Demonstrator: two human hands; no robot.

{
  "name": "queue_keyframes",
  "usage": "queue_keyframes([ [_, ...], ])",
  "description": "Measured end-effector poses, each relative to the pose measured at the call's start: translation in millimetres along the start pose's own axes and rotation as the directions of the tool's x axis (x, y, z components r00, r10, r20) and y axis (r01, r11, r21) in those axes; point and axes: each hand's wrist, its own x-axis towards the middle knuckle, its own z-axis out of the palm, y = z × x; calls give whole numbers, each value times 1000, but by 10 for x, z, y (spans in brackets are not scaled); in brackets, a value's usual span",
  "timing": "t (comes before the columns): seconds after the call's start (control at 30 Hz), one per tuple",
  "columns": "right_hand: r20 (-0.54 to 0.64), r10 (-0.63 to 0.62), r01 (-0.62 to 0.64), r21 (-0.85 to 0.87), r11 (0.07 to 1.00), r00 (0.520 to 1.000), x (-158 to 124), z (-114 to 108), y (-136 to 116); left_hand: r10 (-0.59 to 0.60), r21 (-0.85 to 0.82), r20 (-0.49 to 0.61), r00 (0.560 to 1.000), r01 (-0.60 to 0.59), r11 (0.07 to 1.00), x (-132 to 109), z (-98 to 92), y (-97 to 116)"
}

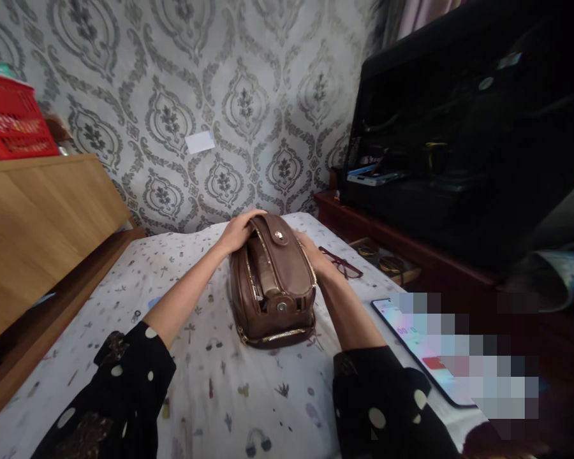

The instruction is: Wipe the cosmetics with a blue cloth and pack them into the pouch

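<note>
A brown leather-look toiletry bag (294, 271) stands on the patterned white sheet, its gold zips partly undone. Through the gap on its left side I see part of the inside, with something light brown in it that I cannot make out. A snap button sits on the top strap, another on the near end. My left hand (242, 231) grips the bag's far left side, fingertips partly hidden behind it. On the opposite side my right hand (312, 254) holds the bag, most of its fingers out of sight.
Dark-red-framed glasses (342, 262) and a lit phone (411, 331) lie to the right. Beyond them stands a large black television (459, 127) on a dark red cabinet. A wooden cabinet (43, 210) carrying a red basket (14, 118) is at left, a patterned wall (249, 95) behind.
</note>
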Motion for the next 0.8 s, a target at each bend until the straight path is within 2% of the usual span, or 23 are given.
queue_keyframes([
  [0.13, 56, 40, -45, 91, 995, 998, -212, -35, -109, 2, 93, 63, 998, -7, 996, -86, 3, 42],
  [0.3, -96, 85, -74, 109, 991, 992, -416, 1, -125, -20, 152, 74, 997, 9, 988, -179, 15, 153],
  [0.37, -116, 90, -80, 90, 993, 989, -459, 17, -117, -17, 166, 69, 998, 5, 986, -255, 11, 251],
  [0.53, -125, 65, -62, 27, 998, 990, -543, 41, -128, 25, 195, 69, 997, -39, 980, -628, 17, 612],
  [0.67, -133, 14, -16, -20, 1000, 991, -607, 53, -138, -61, 246, 38, 997, 50, 968, -1023, 115, 860],
  [0.8, -135, -19, 12, -49, 999, 991, -635, 65, -119, -103, 242, -61, 993, 115, 964, -1247, 283, 934],
])
